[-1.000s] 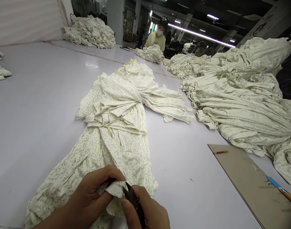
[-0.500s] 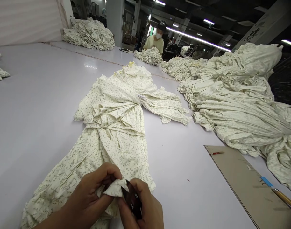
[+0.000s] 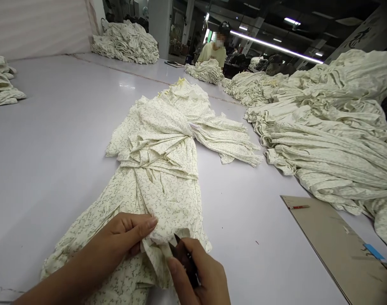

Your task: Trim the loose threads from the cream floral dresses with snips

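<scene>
A cream garment with a small leaf print (image 3: 155, 169) lies spread lengthwise on the pale table (image 3: 53, 140). My left hand (image 3: 126, 235) pinches a fold of its near hem, fingers closed on the cloth. My right hand (image 3: 201, 275) grips small dark thread snips (image 3: 183, 258), whose tip touches the fabric edge beside my left fingers.
A big heap of the same cream garments (image 3: 327, 131) fills the right side. A brown cardboard sheet (image 3: 336, 245) with a red pencil (image 3: 299, 207) lies at the near right. More stacks sit at the far left (image 3: 3, 84) and back (image 3: 126, 42). Another person (image 3: 214, 51) works at the far end.
My left hand let the raised hem corner drop and now pins the cloth lower, fingers flatter. The snips in my right hand stayed at the fabric edge.
</scene>
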Demonstrator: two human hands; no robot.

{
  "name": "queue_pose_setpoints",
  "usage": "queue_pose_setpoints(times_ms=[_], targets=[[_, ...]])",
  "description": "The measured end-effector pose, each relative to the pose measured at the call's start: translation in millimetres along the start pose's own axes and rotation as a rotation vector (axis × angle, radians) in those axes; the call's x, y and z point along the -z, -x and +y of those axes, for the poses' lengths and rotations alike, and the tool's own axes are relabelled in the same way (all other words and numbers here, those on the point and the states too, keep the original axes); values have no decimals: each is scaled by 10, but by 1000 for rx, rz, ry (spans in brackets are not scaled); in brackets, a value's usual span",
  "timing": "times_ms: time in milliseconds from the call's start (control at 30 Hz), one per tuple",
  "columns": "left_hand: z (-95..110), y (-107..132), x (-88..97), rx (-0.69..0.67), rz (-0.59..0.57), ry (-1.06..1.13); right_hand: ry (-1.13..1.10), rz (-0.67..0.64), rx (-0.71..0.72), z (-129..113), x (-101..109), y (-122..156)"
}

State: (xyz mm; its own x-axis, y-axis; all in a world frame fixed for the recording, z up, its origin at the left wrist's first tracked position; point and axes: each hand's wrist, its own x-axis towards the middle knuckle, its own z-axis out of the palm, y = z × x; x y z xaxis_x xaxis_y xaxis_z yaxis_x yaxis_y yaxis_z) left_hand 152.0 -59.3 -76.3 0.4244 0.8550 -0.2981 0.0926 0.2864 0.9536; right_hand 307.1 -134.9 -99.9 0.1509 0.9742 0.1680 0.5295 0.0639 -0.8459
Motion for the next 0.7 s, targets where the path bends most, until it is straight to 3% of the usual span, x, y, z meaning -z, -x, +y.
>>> queue_pose_setpoints(times_ms=[100,267,400,700], targets=[[53,6,42,117,-113,31,173,-34,59,29,-20,21],[59,-12,46,-5,-117,-130,388,-57,124,3,-9,25],[47,-38,24,-84,-128,-213,407,-42,117,-30,-2,49],[45,-15,28,-33,-131,-241,448,-2,96,-13,-84,90]])
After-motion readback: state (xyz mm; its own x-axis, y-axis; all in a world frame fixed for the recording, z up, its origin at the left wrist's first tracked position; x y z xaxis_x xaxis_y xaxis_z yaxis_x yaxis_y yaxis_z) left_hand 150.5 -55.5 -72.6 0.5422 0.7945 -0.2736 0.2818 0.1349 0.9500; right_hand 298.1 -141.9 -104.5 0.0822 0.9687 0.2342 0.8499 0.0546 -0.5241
